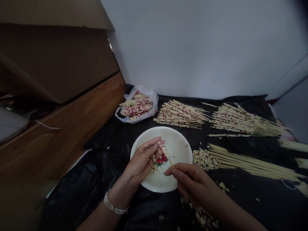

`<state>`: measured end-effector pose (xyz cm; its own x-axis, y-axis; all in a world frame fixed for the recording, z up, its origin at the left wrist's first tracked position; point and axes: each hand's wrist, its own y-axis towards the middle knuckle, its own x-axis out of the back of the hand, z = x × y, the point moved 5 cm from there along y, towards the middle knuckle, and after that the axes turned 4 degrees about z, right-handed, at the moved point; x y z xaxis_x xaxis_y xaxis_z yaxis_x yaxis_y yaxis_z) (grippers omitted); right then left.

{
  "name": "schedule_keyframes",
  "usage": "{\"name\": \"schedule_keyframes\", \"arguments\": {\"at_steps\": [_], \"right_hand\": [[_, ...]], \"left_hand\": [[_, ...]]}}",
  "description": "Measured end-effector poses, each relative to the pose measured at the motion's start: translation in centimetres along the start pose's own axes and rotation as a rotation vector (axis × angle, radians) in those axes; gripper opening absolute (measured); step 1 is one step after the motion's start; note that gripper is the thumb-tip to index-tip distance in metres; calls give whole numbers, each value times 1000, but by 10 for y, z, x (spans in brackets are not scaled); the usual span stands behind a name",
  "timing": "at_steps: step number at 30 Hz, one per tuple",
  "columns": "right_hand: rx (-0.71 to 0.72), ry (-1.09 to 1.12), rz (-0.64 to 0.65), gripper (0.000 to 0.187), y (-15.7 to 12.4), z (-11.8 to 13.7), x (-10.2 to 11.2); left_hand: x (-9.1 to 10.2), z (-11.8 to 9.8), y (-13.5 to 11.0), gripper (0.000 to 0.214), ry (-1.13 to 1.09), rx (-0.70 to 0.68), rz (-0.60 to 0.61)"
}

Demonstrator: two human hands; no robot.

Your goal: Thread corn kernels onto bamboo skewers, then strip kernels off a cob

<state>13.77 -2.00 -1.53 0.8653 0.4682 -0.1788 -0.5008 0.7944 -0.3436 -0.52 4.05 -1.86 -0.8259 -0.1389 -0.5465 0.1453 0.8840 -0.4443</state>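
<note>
Over a white plate (173,138) with a red floral centre, my left hand (141,160) pinches the kernel-threaded end of a thin bamboo skewer (171,163). Pale corn kernels (158,156) with a few dark marks sit along that end. My right hand (194,183) grips the skewer's lower length, and the stick passes through its fingers down toward the bottom of the view. A beaded bracelet (114,205) circles my left wrist. Loose kernels (204,159) lie in a heap just beyond my right hand, beside a bundle of bare skewers (250,162).
Two bundles of kernel-laden skewers (180,114) (245,120) lie on a black plastic sheet (72,199), beside a white bag (137,106) of red-and-white corn cobs. A wooden surface (55,138) runs along the left, under a cardboard box (55,57). A white wall (197,48) stands behind.
</note>
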Motion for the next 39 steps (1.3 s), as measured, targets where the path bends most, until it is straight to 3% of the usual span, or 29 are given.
{"name": "schedule_keyframes", "arguments": {"at_steps": [13,26,31,39], "right_hand": [[3,-32,9,34,-1,3,-1],[6,-7,20,36,0,2,-1],[8,-26,12,37,-1,2,0],[3,-37,4,39,-1,2,-1]], "left_hand": [[-5,-1,-4,12,5,-28,9],[-4,-6,-5,19,85,-124,38],[-4,-1,-4,6,-17,-15,29],[2,4,-1,10,-134,148,-10]]}}
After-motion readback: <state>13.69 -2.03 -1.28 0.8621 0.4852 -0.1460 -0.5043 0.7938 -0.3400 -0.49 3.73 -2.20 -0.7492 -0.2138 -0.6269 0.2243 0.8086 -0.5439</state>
